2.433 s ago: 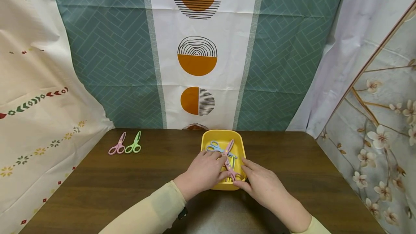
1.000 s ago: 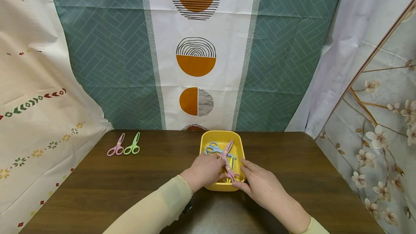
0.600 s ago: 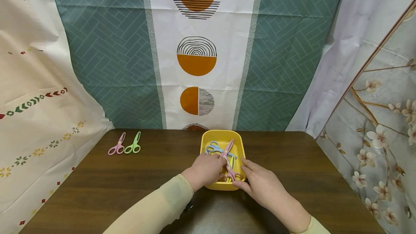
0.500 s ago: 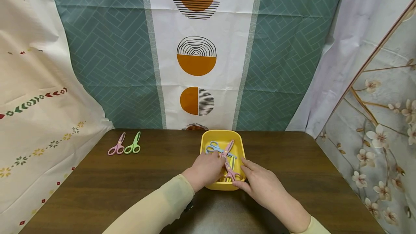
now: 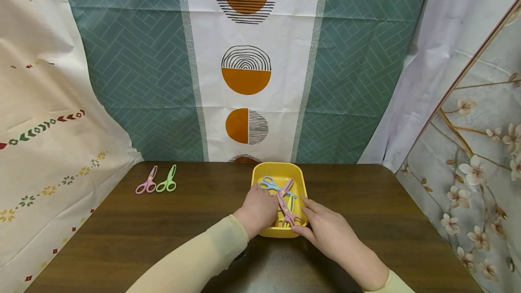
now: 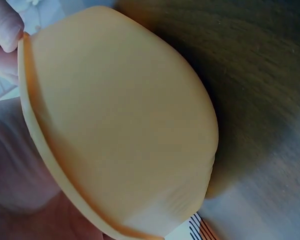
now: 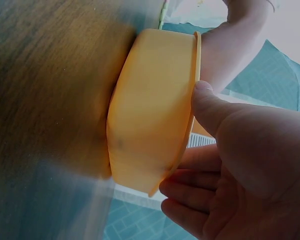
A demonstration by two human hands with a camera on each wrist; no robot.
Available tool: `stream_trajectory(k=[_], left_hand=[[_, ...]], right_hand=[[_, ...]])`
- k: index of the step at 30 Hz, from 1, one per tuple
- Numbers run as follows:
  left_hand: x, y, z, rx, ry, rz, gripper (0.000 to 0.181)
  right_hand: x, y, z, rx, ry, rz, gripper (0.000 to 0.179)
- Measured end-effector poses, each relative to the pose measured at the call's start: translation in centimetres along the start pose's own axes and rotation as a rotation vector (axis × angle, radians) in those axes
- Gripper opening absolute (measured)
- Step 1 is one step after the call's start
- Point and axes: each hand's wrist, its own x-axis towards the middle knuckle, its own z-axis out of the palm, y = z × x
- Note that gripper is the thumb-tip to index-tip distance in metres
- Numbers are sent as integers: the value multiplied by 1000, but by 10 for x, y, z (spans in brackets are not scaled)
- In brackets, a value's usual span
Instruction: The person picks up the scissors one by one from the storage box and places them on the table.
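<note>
A yellow plastic bin (image 5: pixel 281 233) holds several children's scissors. Blue scissors (image 5: pixel 268 183) lie toward the back, a pink blade (image 5: pixel 287 186) slants across them, and more pink scissors (image 5: pixel 288 215) overlap yellow scissors (image 5: pixel 291 201) near the front. My left hand (image 5: pixel 260 207) reaches over the left rim, its fingers down inside; I cannot tell what they hold. In the left wrist view the bin's outer wall (image 6: pixel 125 110) covers those fingers. My right hand (image 5: pixel 329 225) holds the near right corner, thumb on the front rim and fingers on the right rim (image 7: pixel 196 65).
Pink scissors (image 5: pixel 148 182) and green scissors (image 5: pixel 168 181) lie side by side at the back left of the dark wooden table (image 5: pixel 183 225). A patterned curtain (image 5: pixel 350 80) hangs behind the table's far edge, with printed cloths (image 5: pixel 472 193) at the sides.
My left hand has shifted slightly and turned over the bin, its fingertips going deeper inside. The slanting pink blade has moved a little toward me. My right hand has stayed at the bin's corner.
</note>
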Motion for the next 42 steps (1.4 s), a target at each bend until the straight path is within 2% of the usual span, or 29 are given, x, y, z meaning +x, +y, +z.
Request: stream_trajectory(k=[7,16,26,42], left_hand=[[4,0,2,-7,-12,-5,33],[5,-2,4,-37,-51,-6,40],[6,-3,8,-100,4,6,35],[5,-1,7,-135,32,9,29]], right_hand=[[0,0,0,-3,-7,6,72],[-2,1,0,-9,14,-10,69],[-1,1,1,-2,-6,17,71],[-1,1,1,3,8,5,69]])
